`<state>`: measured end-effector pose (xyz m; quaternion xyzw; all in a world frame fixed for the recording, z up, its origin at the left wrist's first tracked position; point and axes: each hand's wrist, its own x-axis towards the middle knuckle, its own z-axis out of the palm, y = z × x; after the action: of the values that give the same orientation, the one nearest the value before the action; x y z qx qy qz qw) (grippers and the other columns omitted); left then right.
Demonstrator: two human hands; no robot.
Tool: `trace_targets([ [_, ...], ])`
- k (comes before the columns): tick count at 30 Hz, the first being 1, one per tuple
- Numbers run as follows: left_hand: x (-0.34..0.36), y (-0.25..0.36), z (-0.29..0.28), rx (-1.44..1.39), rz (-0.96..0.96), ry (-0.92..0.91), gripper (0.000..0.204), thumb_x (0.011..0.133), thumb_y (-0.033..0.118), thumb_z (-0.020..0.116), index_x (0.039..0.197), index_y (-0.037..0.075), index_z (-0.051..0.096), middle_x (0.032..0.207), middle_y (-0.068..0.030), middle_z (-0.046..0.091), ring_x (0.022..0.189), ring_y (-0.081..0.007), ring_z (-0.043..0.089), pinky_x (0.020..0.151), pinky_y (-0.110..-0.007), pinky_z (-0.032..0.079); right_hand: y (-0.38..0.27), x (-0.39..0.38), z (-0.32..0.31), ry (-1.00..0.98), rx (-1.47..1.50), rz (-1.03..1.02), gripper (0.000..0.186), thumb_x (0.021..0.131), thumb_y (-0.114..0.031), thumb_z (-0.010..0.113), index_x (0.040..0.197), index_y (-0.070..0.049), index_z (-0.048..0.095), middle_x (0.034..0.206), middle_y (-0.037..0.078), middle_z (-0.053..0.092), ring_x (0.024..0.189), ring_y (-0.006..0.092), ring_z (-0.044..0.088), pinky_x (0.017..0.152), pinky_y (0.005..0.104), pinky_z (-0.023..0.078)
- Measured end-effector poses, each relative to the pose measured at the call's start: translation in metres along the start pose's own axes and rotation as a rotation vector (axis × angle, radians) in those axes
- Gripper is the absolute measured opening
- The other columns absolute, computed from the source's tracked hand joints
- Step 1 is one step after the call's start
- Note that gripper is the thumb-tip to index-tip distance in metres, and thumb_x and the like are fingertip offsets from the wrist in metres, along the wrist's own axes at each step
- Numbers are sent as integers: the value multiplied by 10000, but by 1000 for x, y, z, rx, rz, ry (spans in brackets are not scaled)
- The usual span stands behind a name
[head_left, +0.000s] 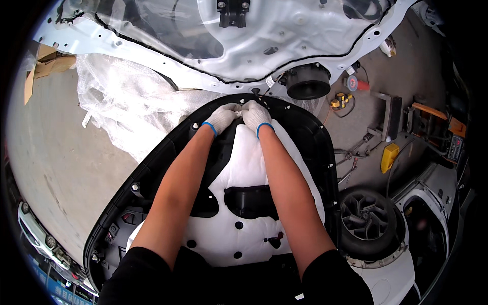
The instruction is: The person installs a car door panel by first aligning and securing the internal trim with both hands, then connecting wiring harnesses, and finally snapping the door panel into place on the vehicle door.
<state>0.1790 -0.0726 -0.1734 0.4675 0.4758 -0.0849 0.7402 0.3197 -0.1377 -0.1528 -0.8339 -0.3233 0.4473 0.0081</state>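
The gloved left hand (pixel 222 120) and right hand (pixel 255 117) meet near the narrow end of a black trim panel (pixel 317 133) bearing white padding (pixel 246 162), their fingers (pixel 250 105) close together; what lies between them is hidden. Beyond is a pale metal panel (pixel 284 38) with a round black part (pixel 308 85). Bubble wrap (pixel 114 96) covers floor (pixel 53 145) at left; a spoked wheel (pixel 367 218) sits right.

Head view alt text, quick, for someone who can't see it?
Gloved left hand and right hand close together near the far edge of a black panel with white padding. Beyond it is white metal bodywork.
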Motion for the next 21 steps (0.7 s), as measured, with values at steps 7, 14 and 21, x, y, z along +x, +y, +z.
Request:
trace_targets([
  [7,-3,1,2,110,31,94,364,958,265,705,1223,15,698,1125,-132,738,1070,-218,653,970,-324,485,-2,-9,6,69,-62,3,304,948,-289,592,1167,-112,705,1198,175,723,1161,343,673,1001,457,516],
  [14,-8,-5,2,177,32,144,346,960,294,696,1185,30,712,1119,-136,741,1062,-239,660,960,-357,486,-5,5,7,-24,-132,93,304,938,-268,590,1156,-112,734,1211,179,715,1146,361,676,983,476,532],
  [21,-14,8,-9,196,-22,95,316,978,303,684,1163,48,711,1101,-91,726,1042,-182,636,972,-311,474,-2,23,17,-41,-131,28,272,938,-225,577,1110,-98,744,1169,199,725,1112,388,690,948,495,552],
])
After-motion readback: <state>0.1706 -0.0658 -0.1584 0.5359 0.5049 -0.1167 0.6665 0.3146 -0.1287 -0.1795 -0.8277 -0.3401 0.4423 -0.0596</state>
